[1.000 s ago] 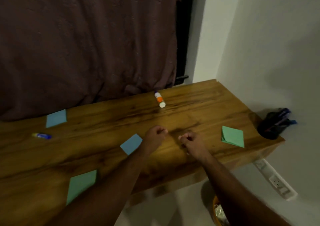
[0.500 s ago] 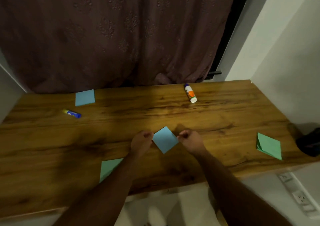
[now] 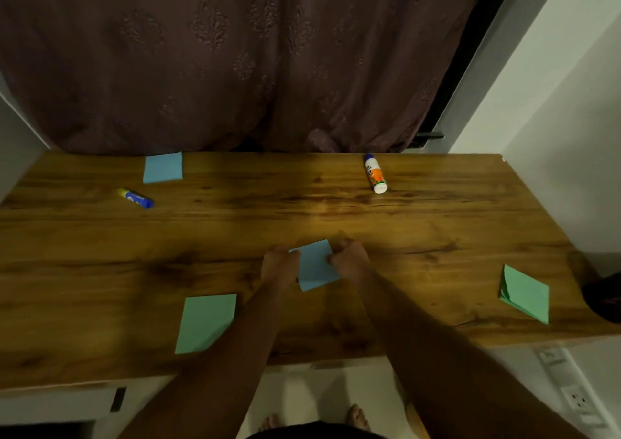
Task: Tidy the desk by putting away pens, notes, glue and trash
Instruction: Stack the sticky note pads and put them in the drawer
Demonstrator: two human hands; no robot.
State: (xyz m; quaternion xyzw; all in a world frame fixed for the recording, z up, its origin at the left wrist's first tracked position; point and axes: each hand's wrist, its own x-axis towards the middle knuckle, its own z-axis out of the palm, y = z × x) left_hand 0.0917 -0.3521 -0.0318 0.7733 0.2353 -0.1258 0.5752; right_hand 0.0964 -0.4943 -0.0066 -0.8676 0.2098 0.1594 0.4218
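Both hands pinch the blue note (image 3: 316, 265) near the desk (image 3: 420, 237) middle — left hand (image 3: 280, 267) on its left edge, right hand (image 3: 347, 260) on its right. Best lifted flat, uncreased — toward the green stack (image 3: 526, 294) at right.

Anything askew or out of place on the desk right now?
Nothing spilled or damaged. Two glue sticks lie on their sides: blue glue stick far left, white glue stick far right. The green note stack has lifted, curled sheets along its left edge.
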